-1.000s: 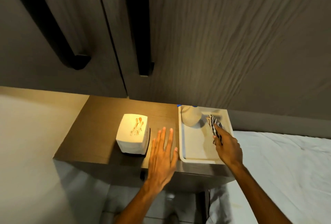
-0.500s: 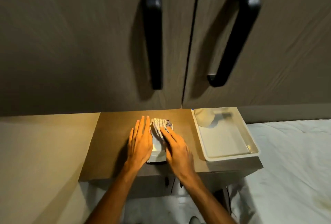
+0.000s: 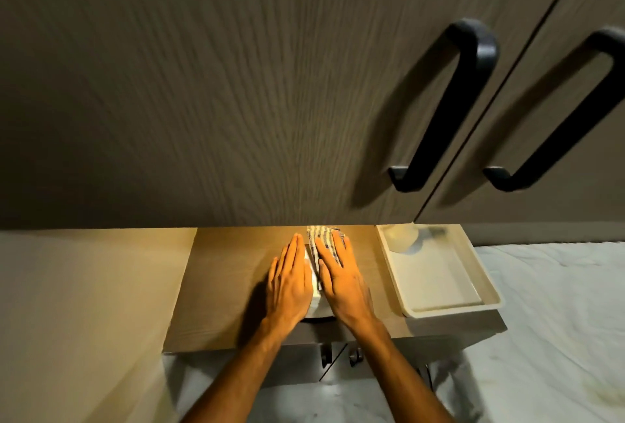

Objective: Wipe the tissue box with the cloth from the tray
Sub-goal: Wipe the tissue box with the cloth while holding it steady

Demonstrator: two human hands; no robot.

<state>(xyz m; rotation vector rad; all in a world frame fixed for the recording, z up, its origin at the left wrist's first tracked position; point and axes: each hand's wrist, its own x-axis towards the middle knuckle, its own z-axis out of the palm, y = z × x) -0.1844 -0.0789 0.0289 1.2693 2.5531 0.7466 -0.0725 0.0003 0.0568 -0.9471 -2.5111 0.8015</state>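
The white tissue box [image 3: 315, 301] stands on the wooden bedside table [image 3: 216, 287], mostly hidden under both hands. My left hand [image 3: 289, 282] lies flat with fingers straight against the box's left side. My right hand [image 3: 340, 279] presses a striped cloth [image 3: 319, 236] flat onto the top of the box; the cloth's far end sticks out beyond my fingertips. The white tray [image 3: 439, 287] sits to the right on the same table.
A pale rounded object [image 3: 404, 238] rests in the tray's far corner. Dark cabinet doors with black handles [image 3: 443, 111] hang above the table. A white bed sheet [image 3: 558, 321] lies to the right, a pale wall to the left.
My right hand carried the striped cloth from the tray to the tissue box a second ago. Since half a second ago both hands stay on the box and the cloth has slid toward the far edge.
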